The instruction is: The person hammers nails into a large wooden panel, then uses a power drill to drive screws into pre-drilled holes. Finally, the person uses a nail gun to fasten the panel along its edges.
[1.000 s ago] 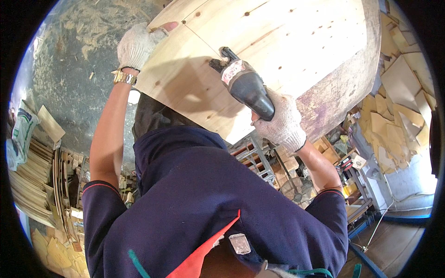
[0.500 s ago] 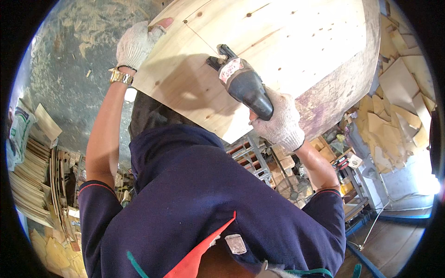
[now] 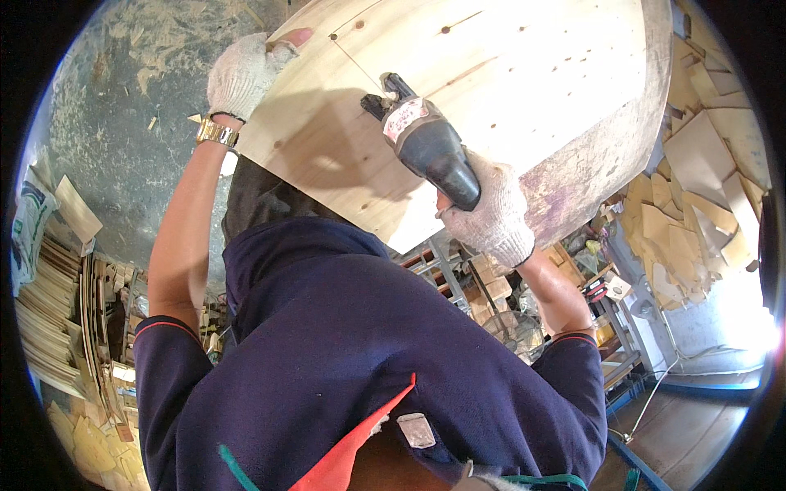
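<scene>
A pale wooden board with dark knots lies before me, a thin straight line running across it. My right hand, in a white knit glove, is closed round the rear of a dark power tool that looks like a jigsaw. The tool rests over the board, its black front end meeting the thin line. At the board's left edge, my left hand is gloved too, with a bare fingertip on the top face. Its other fingers are partly hidden at the edge.
Under the board on the left is a worn grey-green surface. Stacked thin boards stand at lower left. Wood offcuts are heaped at right. A fan and a metal rack sit beyond my right arm.
The tool and my right hand have shifted very slightly left in the view, as the whole picture moves a little. Both hands keep their holds.
</scene>
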### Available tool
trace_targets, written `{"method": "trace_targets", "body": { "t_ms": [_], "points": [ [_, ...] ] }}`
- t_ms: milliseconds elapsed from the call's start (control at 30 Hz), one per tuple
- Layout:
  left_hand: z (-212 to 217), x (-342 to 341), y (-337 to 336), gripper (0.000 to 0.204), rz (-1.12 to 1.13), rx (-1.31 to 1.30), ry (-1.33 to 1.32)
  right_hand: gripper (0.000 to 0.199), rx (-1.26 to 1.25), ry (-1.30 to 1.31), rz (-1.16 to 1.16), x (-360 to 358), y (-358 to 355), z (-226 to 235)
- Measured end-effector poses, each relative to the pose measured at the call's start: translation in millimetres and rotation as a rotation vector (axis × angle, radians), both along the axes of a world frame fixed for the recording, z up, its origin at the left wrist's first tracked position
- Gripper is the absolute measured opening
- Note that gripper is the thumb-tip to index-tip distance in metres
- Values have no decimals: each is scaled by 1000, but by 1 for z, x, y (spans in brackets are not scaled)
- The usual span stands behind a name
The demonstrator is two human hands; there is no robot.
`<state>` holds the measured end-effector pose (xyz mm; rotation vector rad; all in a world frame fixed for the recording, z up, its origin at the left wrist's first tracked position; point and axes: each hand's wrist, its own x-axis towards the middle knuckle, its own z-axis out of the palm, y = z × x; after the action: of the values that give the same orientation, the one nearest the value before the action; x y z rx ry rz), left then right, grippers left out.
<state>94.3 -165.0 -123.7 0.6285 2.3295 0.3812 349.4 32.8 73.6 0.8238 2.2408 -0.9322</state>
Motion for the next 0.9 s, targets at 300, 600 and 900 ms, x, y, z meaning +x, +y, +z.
{"method": "trace_targets", "body": {
  "t_ms": [300,600,900],
  "points": [
    [4,-1,0,91,-4,7,35,26,-12,-1,10,-9,-1,0],
    [6,-1,3,92,-23,-13,18,44,-93,-89,-29,-16,1,1],
    [5,1,1,92,9,5,-8,20,-17,-7,-24,-22,-5,2]
  ]
}}
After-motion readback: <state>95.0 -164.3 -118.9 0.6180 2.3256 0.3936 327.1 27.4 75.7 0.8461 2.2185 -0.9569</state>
